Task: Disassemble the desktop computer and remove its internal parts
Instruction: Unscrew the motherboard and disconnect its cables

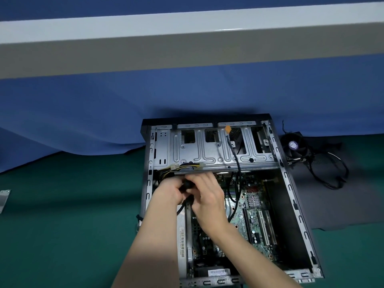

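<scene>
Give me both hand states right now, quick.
Left hand: closed, grips the black cable.
Right hand: closed, grips the same black cable.

Even soft overhead light, faint shadows on the green mat [62, 225], slight overall blur, wide-angle bowing at edges
</scene>
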{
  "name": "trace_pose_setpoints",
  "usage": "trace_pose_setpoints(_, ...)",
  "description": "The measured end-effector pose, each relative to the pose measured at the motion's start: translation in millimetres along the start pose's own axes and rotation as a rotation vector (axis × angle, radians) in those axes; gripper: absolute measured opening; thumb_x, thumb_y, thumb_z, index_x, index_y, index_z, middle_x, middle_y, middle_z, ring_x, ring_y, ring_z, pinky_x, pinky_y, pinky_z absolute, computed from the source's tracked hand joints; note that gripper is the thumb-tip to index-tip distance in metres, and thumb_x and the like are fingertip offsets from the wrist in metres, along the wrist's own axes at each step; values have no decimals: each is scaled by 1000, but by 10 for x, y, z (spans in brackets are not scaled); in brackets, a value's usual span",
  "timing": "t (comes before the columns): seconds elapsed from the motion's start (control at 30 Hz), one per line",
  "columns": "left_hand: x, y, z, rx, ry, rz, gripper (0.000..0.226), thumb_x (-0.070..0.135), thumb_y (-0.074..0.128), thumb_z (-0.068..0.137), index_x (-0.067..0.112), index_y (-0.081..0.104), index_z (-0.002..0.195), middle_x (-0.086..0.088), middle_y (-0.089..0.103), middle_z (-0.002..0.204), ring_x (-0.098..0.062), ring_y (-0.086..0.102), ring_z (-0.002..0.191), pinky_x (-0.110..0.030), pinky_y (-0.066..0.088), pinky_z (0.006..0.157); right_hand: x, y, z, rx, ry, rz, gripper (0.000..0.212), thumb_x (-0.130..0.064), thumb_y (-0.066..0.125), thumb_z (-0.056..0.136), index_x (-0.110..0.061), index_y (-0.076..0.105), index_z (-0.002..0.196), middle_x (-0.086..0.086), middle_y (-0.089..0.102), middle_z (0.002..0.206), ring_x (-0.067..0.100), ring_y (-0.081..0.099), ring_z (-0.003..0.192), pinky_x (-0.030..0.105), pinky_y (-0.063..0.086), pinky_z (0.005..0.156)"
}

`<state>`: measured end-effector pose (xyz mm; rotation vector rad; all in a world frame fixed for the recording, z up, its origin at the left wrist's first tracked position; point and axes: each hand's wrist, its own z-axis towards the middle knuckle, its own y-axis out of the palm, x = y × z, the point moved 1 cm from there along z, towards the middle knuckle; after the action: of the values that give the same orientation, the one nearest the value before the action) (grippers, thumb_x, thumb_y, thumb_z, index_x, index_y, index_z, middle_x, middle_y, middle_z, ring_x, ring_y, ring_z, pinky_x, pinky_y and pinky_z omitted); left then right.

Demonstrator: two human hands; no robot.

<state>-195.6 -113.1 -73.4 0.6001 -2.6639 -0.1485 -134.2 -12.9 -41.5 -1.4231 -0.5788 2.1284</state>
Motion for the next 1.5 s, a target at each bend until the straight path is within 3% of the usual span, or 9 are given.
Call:
trace_pose_setpoints(0.13,14,-27,-2,-44,-30,40,23,1,52,91,1,52,68,-10,57,42,-15,52,28,-12,28,24,64,29,-35,0,13,4,17,-3,75,76,-3,67,92,11,61,101,24,54,95,25,45,82)
trace_pose_setpoints(0.33,6,-17,2,-37,28,58,25,0,46,94,4,50,69,-6,53,37,-12,45,23,-12,30,26,20,31,2,11,-23,10,35,5,45,68,1,68,94,12,58,93,23,56,86,23,47,72)
trace_pose_setpoints(0.5,14,-41,-33,-50,1,37,19,3,51,92,2,55,73,-10,60,53,-14,54,32,-12,27,26,66,46,-60,6,39,29,22,4,71,76,-4,69,97,13,56,104,22,52,97,27,47,82)
trace_pose_setpoints(0.67,-3,25,-64,6,53,64,21,1,54,91,5,53,70,-7,56,39,-17,53,36,-15,37,28,52,-25,0,16,7,-9,39,11,51,64,0,69,97,12,62,91,28,59,86,36,53,69)
trace_pose_setpoints(0.87,-8,28,-52,-12,74,132,28,0,54,90,5,48,63,-3,50,34,-10,42,22,-9,22,25,58,-10,-79,9,47,-16,24,6,74,73,-2,71,96,12,62,102,25,56,94,27,47,81)
trace_pose_setpoints(1.07,-10,34,-95,21,63,116,19,4,64,86,5,55,70,-6,58,40,-13,55,30,-16,41,30,71,-41,4,21,49,-29,42,20,64,61,0,69,98,11,63,94,28,59,88,33,50,74)
trace_pose_setpoints(1.23,8,14,-108,-44,24,43,16,4,60,88,4,54,73,-7,59,43,-13,55,32,-13,35,28,90,-59,-30,30,49,-35,27,5,77,70,-1,71,96,12,64,100,29,57,94,36,50,80)
trace_pose_setpoints(1.4,0,34,-109,16,48,70,15,4,62,87,5,57,73,-7,60,42,-17,60,43,-21,46,32,66,-62,28,-7,35,-5,52,22,54,56,0,70,101,13,63,101,30,58,94,40,54,74)
trace_pose_setpoints(1.5,5,40,-88,28,48,48,18,3,61,88,5,54,71,-6,58,39,-18,59,48,-19,43,30,59,-86,26,-22,46,-3,39,19,63,63,1,69,97,11,65,98,30,60,91,36,51,76)
